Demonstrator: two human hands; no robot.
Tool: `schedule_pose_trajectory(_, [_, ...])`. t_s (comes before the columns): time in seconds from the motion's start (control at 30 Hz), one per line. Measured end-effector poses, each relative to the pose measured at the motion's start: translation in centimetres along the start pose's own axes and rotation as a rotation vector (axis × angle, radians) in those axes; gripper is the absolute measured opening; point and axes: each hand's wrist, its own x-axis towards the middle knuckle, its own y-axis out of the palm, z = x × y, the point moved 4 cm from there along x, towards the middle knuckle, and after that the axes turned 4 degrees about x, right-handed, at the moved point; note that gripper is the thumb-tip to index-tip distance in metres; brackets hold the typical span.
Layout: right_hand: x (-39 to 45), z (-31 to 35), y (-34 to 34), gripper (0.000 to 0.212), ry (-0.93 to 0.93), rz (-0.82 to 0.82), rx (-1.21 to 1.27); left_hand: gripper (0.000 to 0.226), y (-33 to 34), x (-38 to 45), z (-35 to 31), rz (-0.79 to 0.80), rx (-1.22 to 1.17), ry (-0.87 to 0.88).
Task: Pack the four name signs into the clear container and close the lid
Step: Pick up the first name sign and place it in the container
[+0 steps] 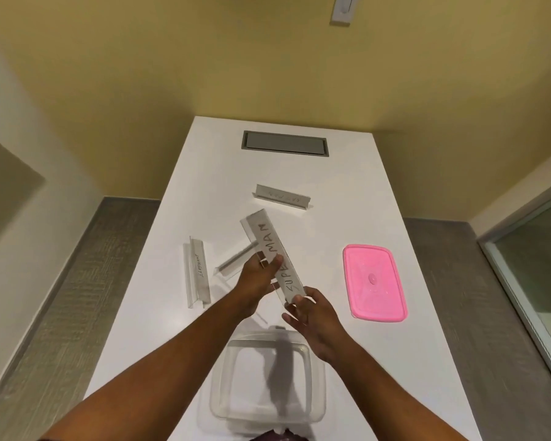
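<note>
A clear acrylic name sign reading "SUPERMAN" is held tilted above the table. My left hand grips its middle, and my right hand pinches its near end. Below my hands the clear container stands open and holds nothing. A sign marked "ELEPHANT" lies to the left. Another sign lies partly hidden behind my left hand. A further sign stands farther back. The pink lid lies flat to the right.
The white table has a grey recessed hatch near its far end. Grey floor runs along both sides. A yellow wall stands behind, and a glass panel is at the far right.
</note>
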Motion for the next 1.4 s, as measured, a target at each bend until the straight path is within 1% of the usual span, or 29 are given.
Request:
schedule_pose_trajectory(0.17, [-1.2,0.3,0.2,0.016,-0.039,0.026,-0.155,0.029,-0.6,-0.8,-1.0,0.007,0.229,0.094])
schedule_pose_trajectory(0.23, [-1.4,1.2,0.0,0.020,-0.065,0.018,-0.206,0.035,-1.3,-1.0,-1.5,-0.007,0.413,0.142])
schedule_pose_trajectory(0.3, [-1.6,2.7,-0.1,0.025,-0.137,-0.028,-0.281,0.041,-2.0,-1.0,-2.0,-0.017,0.608,0.205])
schedule_pose_trajectory(0.37, [-1.8,4.6,0.1,0.030,-0.290,-0.086,-0.413,0.044,-2.6,-1.0,-2.3,-0.002,0.752,0.271])
schedule_pose_trajectory(0.47, [-2.3,7.2,1.2,0.049,-0.604,-0.119,-0.632,0.052,-3.3,-0.9,-2.0,0.044,0.929,0.299])
schedule_pose_trajectory(0.53, [-2.7,8.3,2.1,0.060,-0.801,-0.084,-0.821,0.056,-3.6,-0.8,-1.5,0.073,1.038,0.309])
schedule_pose_trajectory(0.57, [-2.8,8.6,2.5,0.064,-0.882,-0.062,-0.957,0.058,-3.8,-0.8,-1.3,0.093,1.071,0.310])
schedule_pose_trajectory(0.63, [-2.8,8.9,3.3,0.067,-0.974,-0.005,-1.252,0.058,-4.1,-0.8,-1.1,0.143,1.098,0.311])
schedule_pose_trajectory(0.67, [-2.7,8.9,3.7,0.066,-0.980,0.038,-1.371,0.058,-4.4,-0.8,-1.0,0.163,1.110,0.313])
schedule_pose_trajectory(0.73, [-2.4,8.8,4.0,0.058,-0.935,0.132,-1.540,0.055,-4.8,-0.9,-1.0,0.187,1.150,0.315])
schedule_pose_trajectory(0.8, [-2.0,8.8,4.0,0.050,-0.850,0.176,-1.659,0.054,-5.2,-1.1,-1.0,0.189,1.191,0.318])
schedule_pose_trajectory(0.87, [-1.8,9.1,4.0,0.043,-0.802,0.188,-1.725,0.053,-5.3,-1.3,-1.1,0.173,1.213,0.329])
schedule_pose_trajectory(0.93, [-1.9,9.4,3.8,0.035,-0.782,0.185,-1.709,0.052,-5.4,-1.7,-1.2,0.154,1.212,0.339])
schedule_pose_trajectory(1.03, [-2.0,9.3,3.3,0.025,-0.739,0.169,-1.587,0.047,-5.9,-2.4,-1.0,0.128,1.214,0.348])
schedule_pose_trajectory(1.2, [-2.0,8.0,2.0,0.025,-0.694,0.150,-1.470,0.046,-7.6,-3.5,0.0,0.143,1.160,0.366])
schedule_pose_trajectory(1.3, [-2.2,7.4,0.8,0.021,-0.660,0.118,-1.402,0.043,-9.3,-4.3,0.5,0.127,1.077,0.335])
schedule_pose_trajectory(1.4, [-2.9,6.6,-1.0,0.018,-0.629,0.117,-1.348,0.030,-10.7,-5.2,1.3,0.111,0.939,0.304])
